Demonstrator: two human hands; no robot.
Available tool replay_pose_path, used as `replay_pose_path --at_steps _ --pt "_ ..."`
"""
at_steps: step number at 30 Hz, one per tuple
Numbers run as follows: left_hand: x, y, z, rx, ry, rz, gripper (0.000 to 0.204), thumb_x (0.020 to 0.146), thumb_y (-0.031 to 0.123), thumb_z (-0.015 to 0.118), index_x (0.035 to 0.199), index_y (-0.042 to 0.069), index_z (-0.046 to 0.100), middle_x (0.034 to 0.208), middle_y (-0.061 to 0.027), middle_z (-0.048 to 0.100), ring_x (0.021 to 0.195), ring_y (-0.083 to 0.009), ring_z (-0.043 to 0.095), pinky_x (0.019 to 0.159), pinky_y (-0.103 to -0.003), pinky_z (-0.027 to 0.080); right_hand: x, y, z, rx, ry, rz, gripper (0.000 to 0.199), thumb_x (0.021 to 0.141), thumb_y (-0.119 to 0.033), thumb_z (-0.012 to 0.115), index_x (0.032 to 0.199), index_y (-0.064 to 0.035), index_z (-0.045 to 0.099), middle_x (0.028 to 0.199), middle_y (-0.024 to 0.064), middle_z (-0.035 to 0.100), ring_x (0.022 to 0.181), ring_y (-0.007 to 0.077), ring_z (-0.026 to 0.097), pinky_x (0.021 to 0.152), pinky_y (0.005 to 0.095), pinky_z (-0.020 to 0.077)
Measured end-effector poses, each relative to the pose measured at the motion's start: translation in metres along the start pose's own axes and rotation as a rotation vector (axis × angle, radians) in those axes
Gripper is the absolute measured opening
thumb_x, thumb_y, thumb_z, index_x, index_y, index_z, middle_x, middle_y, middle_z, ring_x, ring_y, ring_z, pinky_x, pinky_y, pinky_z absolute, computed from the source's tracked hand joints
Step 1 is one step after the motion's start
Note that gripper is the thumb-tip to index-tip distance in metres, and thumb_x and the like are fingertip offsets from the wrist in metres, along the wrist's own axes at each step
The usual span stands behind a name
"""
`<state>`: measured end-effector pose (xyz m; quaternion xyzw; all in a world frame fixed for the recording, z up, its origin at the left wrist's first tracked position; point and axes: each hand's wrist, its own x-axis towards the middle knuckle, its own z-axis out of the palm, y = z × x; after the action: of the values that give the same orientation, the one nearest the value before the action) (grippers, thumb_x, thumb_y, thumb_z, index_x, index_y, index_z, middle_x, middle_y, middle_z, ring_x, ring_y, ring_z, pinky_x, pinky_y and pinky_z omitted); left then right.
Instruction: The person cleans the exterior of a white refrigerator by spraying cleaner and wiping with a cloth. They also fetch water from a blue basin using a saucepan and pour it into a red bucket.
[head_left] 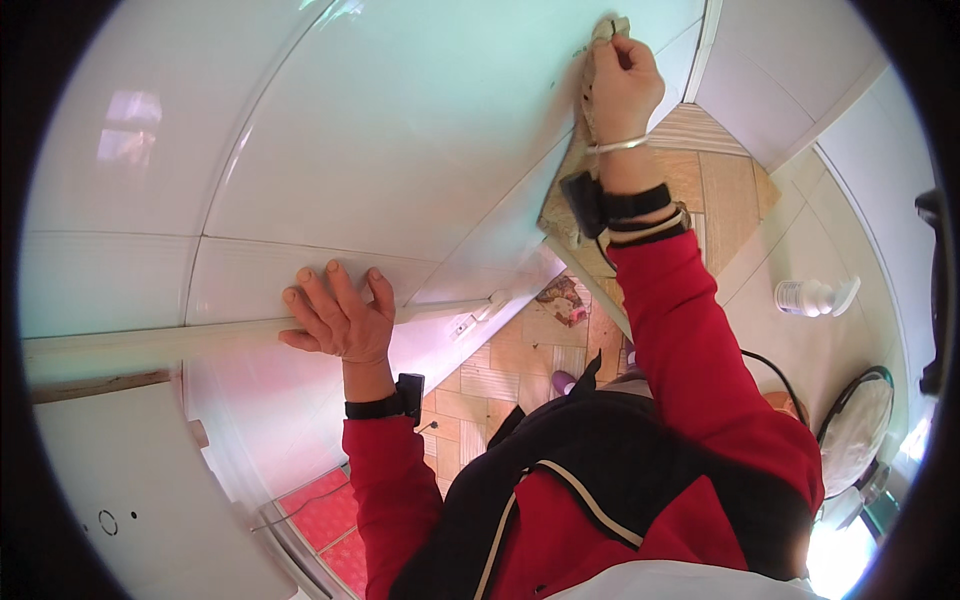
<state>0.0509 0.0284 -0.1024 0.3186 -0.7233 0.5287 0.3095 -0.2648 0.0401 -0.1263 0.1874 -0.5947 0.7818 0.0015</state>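
Observation:
My right hand (pixel 628 95) is raised to the far right of a glossy white tiled wall (pixel 380 130). Its fingers are closed round a beige-grey rag (pixel 588 95), pressed near the tiles; part of the rag is hidden behind the hand. A light bracelet and a black strap with a small dark device circle that wrist. My left hand (pixel 345 315) leans on the lower wall beside a pale trim strip (pixel 250 333), fingers spread and holding nothing. Another black strap with a device is on that wrist.
On a pale ledge at right stands a white spray bottle (pixel 815 297). Near it is a rounded black-rimmed object (pixel 858 420). Below lie a wood-patterned floor (pixel 490 385), a purple shoe (pixel 563 382) and red tiles (pixel 335 520). A white panel (pixel 130 470) fills the lower left.

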Motion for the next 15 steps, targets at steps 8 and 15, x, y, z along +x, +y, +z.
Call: replay_pose_path --at_steps 8,15 --pt "0.003 0.001 -0.002 -0.002 -0.004 0.001 0.037 0.082 0.035 0.047 0.108 0.009 0.052 0.12 -0.0146 0.048 0.112 -0.035 0.042 0.104 -0.051 0.002 -0.047 -0.014 0.004 0.038 -0.179 -0.054 0.009 0.074 -0.005 0.061 0.082 -0.003 0.057 0.076 0.0114 0.057 0.067 0.0217 0.056 0.062 0.0284 0.0462" --pt "0.002 0.001 -0.002 0.002 -0.017 0.007 0.037 0.081 0.035 0.048 0.107 0.009 0.052 0.118 -0.0145 0.049 0.11 -0.0349 0.043 0.104 -0.051 0.001 -0.058 -0.003 0.016 -0.047 -0.442 -0.759 0.013 0.07 -0.002 0.062 0.082 -0.0028 0.057 0.083 0.0104 0.058 0.071 0.024 0.056 0.065 0.0308 0.0468"
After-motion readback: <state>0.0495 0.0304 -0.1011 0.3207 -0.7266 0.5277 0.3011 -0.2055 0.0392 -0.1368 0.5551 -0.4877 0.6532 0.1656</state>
